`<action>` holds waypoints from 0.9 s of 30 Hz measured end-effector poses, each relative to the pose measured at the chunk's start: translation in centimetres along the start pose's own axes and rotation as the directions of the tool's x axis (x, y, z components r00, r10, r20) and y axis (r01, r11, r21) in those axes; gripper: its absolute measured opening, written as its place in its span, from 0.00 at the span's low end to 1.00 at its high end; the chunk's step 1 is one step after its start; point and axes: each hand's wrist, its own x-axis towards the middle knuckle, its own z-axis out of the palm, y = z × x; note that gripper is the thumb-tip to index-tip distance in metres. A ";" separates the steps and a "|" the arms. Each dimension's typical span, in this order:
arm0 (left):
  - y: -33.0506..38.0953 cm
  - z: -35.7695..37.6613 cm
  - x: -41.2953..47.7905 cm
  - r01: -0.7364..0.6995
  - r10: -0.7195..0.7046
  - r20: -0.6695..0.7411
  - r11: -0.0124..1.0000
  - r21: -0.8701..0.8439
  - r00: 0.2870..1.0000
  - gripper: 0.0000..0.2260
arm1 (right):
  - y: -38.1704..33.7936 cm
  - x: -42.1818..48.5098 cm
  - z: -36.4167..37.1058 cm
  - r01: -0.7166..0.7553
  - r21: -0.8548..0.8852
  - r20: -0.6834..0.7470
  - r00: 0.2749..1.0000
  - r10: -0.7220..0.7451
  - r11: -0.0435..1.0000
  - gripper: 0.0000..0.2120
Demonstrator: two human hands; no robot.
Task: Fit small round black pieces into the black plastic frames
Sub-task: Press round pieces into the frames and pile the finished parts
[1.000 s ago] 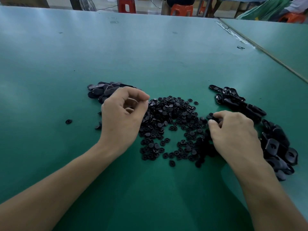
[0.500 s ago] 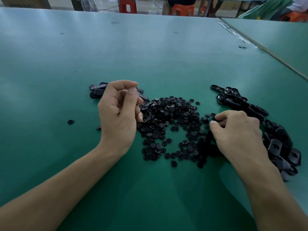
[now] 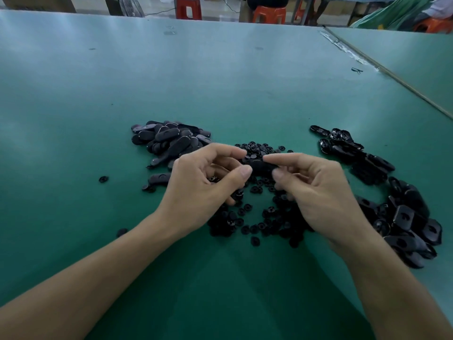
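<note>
Both hands meet above a heap of small round black pieces (image 3: 257,214) in the middle of the green table (image 3: 220,82). Between them is one black plastic frame (image 3: 260,166). My left hand (image 3: 203,187) pinches its left end with thumb and forefinger. My right hand (image 3: 316,190) pinches its right end the same way. Whether a round piece sits in the held frame is hidden by the fingers. A pile of oblong black frames (image 3: 169,141) lies behind my left hand. Another long pile of black frames (image 3: 392,204) runs along the right.
A single frame (image 3: 158,179) and stray round pieces (image 3: 103,179) lie left of my left hand. A seam with tape (image 3: 367,62) joins a second table at the far right. Red and orange stools (image 3: 269,14) stand beyond the far edge.
My left hand moved right from the left pile and my right hand lifted off the round pieces. Both now meet at the centre, holding one frame between them.
</note>
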 end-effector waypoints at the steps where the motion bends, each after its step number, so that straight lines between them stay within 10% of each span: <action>1: 0.0 0.0 0.0 0.003 -0.003 0.019 1.000 -0.003 1.000 0.08 | 0.0 0.0 0.1 0.002 0.048 0.035 0.999 -0.003 0.999 0.13; 21: 0.0 -0.5 0.4 0.034 -0.029 0.047 0.993 -0.114 0.998 0.05 | 0.2 -0.4 1.4 0.042 -0.024 -0.086 0.995 -0.044 0.999 0.04; 27: -0.3 -0.4 0.6 0.028 -0.035 -0.039 0.985 -0.171 0.999 0.08 | 0.5 -0.8 1.3 0.110 -0.465 -0.093 0.981 -0.172 0.879 0.03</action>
